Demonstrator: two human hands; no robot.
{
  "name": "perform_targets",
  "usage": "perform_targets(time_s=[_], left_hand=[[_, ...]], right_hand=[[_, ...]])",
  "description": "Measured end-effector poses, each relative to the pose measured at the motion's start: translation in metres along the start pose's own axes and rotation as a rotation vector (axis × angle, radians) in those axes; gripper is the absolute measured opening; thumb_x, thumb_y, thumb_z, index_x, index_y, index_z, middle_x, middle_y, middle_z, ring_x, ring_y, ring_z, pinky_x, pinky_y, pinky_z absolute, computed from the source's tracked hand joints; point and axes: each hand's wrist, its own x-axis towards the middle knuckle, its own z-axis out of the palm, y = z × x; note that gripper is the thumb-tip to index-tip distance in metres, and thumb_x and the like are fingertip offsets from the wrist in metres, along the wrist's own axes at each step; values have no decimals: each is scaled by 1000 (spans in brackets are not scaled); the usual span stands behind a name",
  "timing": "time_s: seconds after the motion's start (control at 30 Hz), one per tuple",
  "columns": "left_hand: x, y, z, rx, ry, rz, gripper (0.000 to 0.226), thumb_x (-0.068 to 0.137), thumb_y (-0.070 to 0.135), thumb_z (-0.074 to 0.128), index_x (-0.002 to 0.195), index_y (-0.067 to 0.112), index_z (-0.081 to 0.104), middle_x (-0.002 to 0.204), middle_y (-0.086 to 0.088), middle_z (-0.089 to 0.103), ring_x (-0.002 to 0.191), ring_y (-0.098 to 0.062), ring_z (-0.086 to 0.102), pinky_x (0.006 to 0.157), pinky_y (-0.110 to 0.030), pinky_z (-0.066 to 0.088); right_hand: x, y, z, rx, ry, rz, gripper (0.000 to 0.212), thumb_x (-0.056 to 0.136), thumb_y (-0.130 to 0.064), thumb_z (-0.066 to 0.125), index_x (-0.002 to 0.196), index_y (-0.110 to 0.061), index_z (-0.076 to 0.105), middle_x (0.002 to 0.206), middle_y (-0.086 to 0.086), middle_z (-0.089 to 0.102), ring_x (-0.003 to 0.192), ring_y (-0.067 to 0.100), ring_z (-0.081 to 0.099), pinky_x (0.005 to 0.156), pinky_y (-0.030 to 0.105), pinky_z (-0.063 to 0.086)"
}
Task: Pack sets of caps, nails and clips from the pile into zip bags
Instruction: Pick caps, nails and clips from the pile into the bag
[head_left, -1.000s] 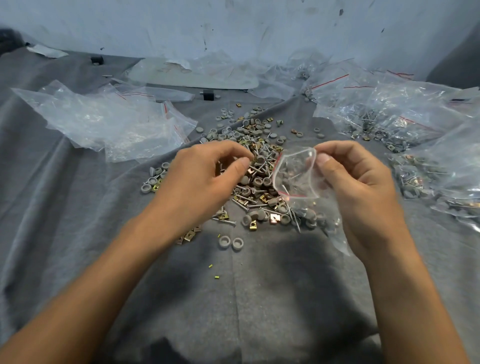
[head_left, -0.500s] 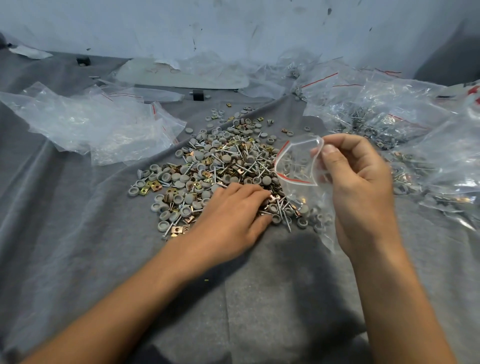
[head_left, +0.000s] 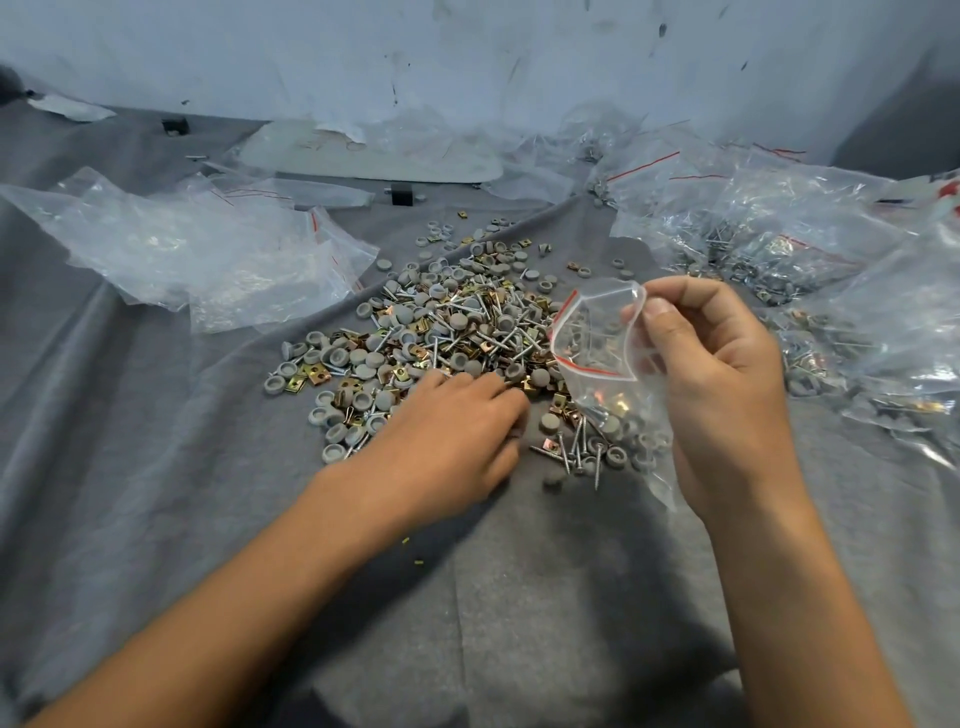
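Head view: left grip (head_left: 457, 431) lies palm down on the near edge of the pile (head_left: 447, 327); fingertips curl in among the parts; cannot tell whether they hold anything. Right grip (head_left: 717, 374) pinches the rim of a small zip bag (head_left: 592, 332) between thumb and forefinger; the bag hangs over the pile's right edge, its red-striped mouth gaping toward the left grip; a few parts sit in its lower half. The pile is a mix of grey caps (head_left: 338, 356), nails (head_left: 576, 447) and brass-coloured clips (head_left: 298, 383), spread on grey cloth (head_left: 156, 467). Empty clear bags (head_left: 208, 260) lie left of the pile; filled bags (head_left: 779, 244) are heaped to the right.
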Motion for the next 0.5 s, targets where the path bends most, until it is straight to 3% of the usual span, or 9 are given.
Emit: perform_targets(time_s=[0.1,0.33,0.4,0.5], left_hand=[[-2,-14,-8,-48,-16,-35,16,98,39,45,102,28,56,99,8,57,93,-15,55,86,-37,43],[-3,-24,-16,-139,-7,-116,15,92,41,49,88,28,55,85,11,60,79,-10,56,70,-29,35],[-2,-27,-19,-302,9,-188,14,94,39,54,89,28,59,82,10,64,75,-5,58,66,-26,43],[0,-28,-23,-596,49,-287,17,91,43,60,85,27,61,72,9,65,60,-1,54,56,-20,41]], right_hand=[[0,1,-1,-12,-11,-2,17,102,-5,57,96,-17,67,88,1,66,75,6,56,70,19,49],[0,1,-3,-6,-21,4,17,102,-6,58,95,-19,67,89,2,68,78,8,58,74,23,50],[0,1,-3,-3,-25,5,17,102,-7,58,95,-19,68,89,2,68,79,8,58,75,24,50],[0,1,-3,3,-29,-1,16,102,-6,58,96,-18,68,89,2,68,78,7,58,72,21,50]])
